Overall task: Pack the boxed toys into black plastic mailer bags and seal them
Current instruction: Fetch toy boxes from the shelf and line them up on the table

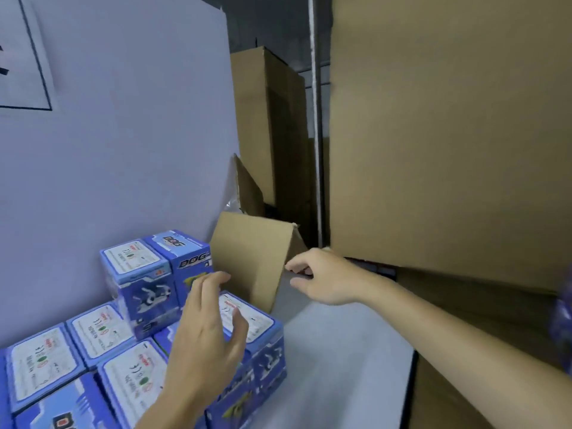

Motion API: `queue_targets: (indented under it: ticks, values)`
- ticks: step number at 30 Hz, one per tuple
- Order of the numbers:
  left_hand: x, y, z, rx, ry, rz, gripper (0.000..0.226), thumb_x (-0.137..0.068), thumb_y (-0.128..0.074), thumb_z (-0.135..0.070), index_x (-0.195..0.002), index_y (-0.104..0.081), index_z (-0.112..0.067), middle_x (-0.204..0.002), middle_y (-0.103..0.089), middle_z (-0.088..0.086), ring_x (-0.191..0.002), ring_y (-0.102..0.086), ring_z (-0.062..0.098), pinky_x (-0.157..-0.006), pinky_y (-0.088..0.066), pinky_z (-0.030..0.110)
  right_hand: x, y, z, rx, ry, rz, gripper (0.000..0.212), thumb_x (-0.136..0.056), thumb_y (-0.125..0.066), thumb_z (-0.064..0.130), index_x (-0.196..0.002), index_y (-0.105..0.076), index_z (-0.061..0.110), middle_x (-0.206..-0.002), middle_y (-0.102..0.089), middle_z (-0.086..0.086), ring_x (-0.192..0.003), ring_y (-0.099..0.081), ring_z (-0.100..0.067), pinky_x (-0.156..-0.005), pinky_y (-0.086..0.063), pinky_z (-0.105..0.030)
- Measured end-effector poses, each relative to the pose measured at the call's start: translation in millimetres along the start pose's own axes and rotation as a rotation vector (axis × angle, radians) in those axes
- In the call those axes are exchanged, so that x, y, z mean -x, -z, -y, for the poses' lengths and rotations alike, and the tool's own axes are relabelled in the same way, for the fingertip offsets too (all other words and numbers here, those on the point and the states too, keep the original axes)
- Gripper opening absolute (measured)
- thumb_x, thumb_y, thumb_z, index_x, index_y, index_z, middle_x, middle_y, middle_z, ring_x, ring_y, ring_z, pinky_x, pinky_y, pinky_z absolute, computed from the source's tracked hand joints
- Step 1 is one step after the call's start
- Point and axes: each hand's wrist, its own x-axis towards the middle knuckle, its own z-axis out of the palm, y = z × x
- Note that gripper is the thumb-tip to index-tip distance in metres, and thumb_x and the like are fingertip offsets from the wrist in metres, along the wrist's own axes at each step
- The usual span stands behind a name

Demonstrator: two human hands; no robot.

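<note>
Several blue boxed toys point(136, 286) printed "DOG" are stacked on a white table point(340, 366) at the lower left, some two layers high. My left hand point(207, 335) hovers just above the nearest box point(247, 320), fingers spread and relaxed, holding nothing. My right hand point(322, 277) reaches across to the right edge of a leaning brown cardboard flap point(247, 252). Its fingers are loosely curled, with the fingertips at that edge and the thumb apart below. No black mailer bag is in view.
A white board point(123, 150) stands upright behind the toys. Tall brown cartons point(448, 134) crowd the right side and overhang the table, and another carton point(269, 125) stands at the back beside a grey pole point(315, 119). The table's dark right edge point(413, 382) runs beside the cartons.
</note>
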Motion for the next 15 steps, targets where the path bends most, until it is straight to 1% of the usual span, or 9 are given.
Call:
queue_targets:
  ticks: [1,3,4,6,9,11,12,13,15]
  values:
    - [3,-7,-11,0.068,0.026,0.095,0.052,-0.090,-0.064,-0.010,-0.125,-0.035,-0.036,-0.120,-0.048,-0.016,-0.104,-0.050,0.002,-0.081,-0.044,0.030,16,14,-11,0.014,-0.033,-0.014,0.044,-0.098,-0.059,0.032,-0.140,-0.055,0.021,-0.138,-0.056,0.001,-0.126,-0.053,-0.014,-0.106,-0.043,-0.029]
    - [8,-24,-34,0.198,0.044,0.267,0.043,-0.093,-0.058,-0.014,-0.117,-0.036,-0.042,-0.112,-0.054,-0.017,-0.091,-0.054,0.002,-0.071,-0.045,0.024,46,42,-36,0.066,-0.102,-0.066,0.041,-0.098,-0.058,0.030,-0.138,-0.056,0.021,-0.134,-0.058,0.002,-0.127,-0.050,-0.015,-0.107,-0.041,-0.031]
    - [10,-34,-46,0.253,0.036,0.326,0.040,-0.093,-0.057,-0.011,-0.114,-0.039,-0.040,-0.108,-0.057,-0.015,-0.085,-0.056,0.003,-0.066,-0.045,0.020,61,56,-48,0.098,-0.137,-0.096,0.040,-0.098,-0.057,0.030,-0.137,-0.057,0.021,-0.133,-0.059,0.001,-0.130,-0.047,-0.016,-0.108,-0.040,-0.032]
    - [15,-56,-76,0.309,0.018,0.429,0.033,-0.093,-0.056,-0.009,-0.107,-0.045,-0.036,-0.106,-0.060,-0.011,-0.083,-0.060,0.005,-0.064,-0.047,0.016,91,86,-77,0.151,-0.231,-0.160,0.041,-0.098,-0.056,0.031,-0.138,-0.055,0.023,-0.140,-0.054,0.000,-0.137,-0.040,-0.016,-0.112,-0.037,-0.036]
    - [26,-91,-127,0.399,0.055,0.606,0.017,-0.100,-0.053,-0.024,-0.106,-0.047,-0.039,-0.116,-0.055,-0.015,-0.092,-0.062,0.000,-0.070,-0.049,0.015,133,123,-119,0.311,-0.405,-0.357,0.047,-0.096,-0.054,0.046,-0.139,-0.051,0.030,-0.147,-0.046,-0.002,-0.140,-0.038,-0.024,-0.114,-0.033,-0.048]
    - [32,-113,-166,0.466,0.108,0.713,0.013,-0.101,-0.051,-0.034,-0.112,-0.048,-0.039,-0.123,-0.053,-0.015,-0.098,-0.063,0.004,-0.078,-0.052,0.020,158,140,-143,0.472,-0.545,-0.489,0.056,-0.092,-0.048,0.060,-0.139,-0.049,0.030,-0.146,-0.045,-0.004,-0.138,-0.038,-0.032,-0.111,-0.028,-0.057]
    - [35,-124,-185,0.498,0.141,0.754,0.017,-0.101,-0.051,-0.037,-0.118,-0.049,-0.037,-0.127,-0.053,-0.013,-0.102,-0.063,0.008,-0.083,-0.054,0.025,170,146,-153,0.523,-0.629,-0.499,0.064,-0.091,-0.044,0.066,-0.142,-0.046,0.028,-0.148,-0.043,-0.007,-0.138,-0.036,-0.035,-0.110,-0.026,-0.060]
    - [37,-134,-205,0.526,0.183,0.794,0.025,-0.100,-0.052,-0.041,-0.124,-0.049,-0.033,-0.131,-0.053,-0.010,-0.108,-0.062,0.013,-0.090,-0.054,0.030,181,150,-164,0.546,-0.723,-0.467,0.073,-0.089,-0.040,0.072,-0.145,-0.042,0.025,-0.151,-0.039,-0.011,-0.140,-0.031,-0.040,-0.110,-0.025,-0.062]
    - [42,-156,-241,0.565,0.282,0.889,0.043,-0.097,-0.053,-0.051,-0.133,-0.047,-0.028,-0.138,-0.052,-0.006,-0.120,-0.057,0.018,-0.101,-0.050,0.037,202,152,-186,0.514,-0.913,-0.342,0.094,-0.085,-0.035,0.082,-0.154,-0.026,0.019,-0.160,-0.023,-0.018,-0.146,-0.017,-0.048,-0.112,-0.020,-0.066]
